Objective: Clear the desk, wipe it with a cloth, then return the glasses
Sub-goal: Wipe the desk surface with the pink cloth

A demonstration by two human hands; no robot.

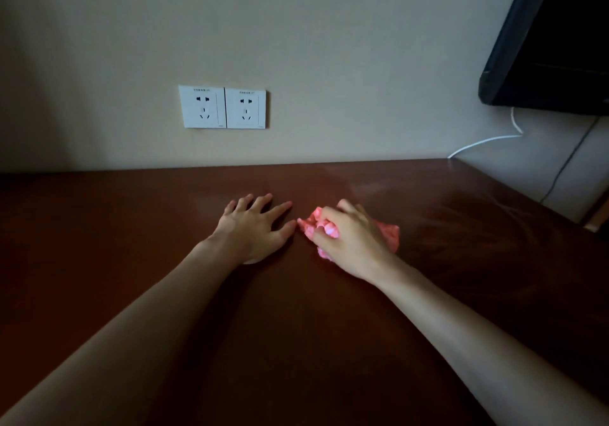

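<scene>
Head view: left hand (pixel 255 228) flat on the dark wooden desk (pixel 131 228), fingers straight and spread, holding nothing. Just beside it, right hand (pixel 352 241) curled round a crumpled pink cloth (pixel 390 234), pressing it onto the desk top. On the wall behind, two white sockets (pixel 224 107); upper right, a black screen (pixel 553 40) with a white cable (pixel 484 142) beneath

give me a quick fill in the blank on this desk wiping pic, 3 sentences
1. The right hand grips a crumpled ____ cloth.
2. The left hand lies flat with fingers spread on the ____.
3. On the wall behind sit ____ white sockets.

Missing words: pink; desk; two
</scene>
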